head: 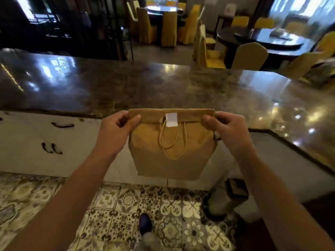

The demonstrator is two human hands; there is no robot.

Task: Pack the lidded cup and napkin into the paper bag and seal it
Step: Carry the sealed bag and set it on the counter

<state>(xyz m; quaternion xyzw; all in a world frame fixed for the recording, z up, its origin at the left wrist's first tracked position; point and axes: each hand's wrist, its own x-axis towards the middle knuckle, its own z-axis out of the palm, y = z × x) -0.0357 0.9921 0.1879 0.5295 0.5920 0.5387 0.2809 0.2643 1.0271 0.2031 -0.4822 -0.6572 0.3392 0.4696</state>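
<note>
Task judged near done: brown kraft paper bag [172, 151] hangs in the air in front of the dark polished stone surface [145, 84], top folded over, white rectangular sticker [171, 120] across the fold. Left hand [116, 131] and right hand [228, 131] each have a closed grip on a top corner. Cup and napkin not visible, presumably inside; whether the sticker is pressed down is unclear.

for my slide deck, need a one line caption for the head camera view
Both hands, left hand and right hand, hold a folded-over paper bag with a white sticker.
</note>
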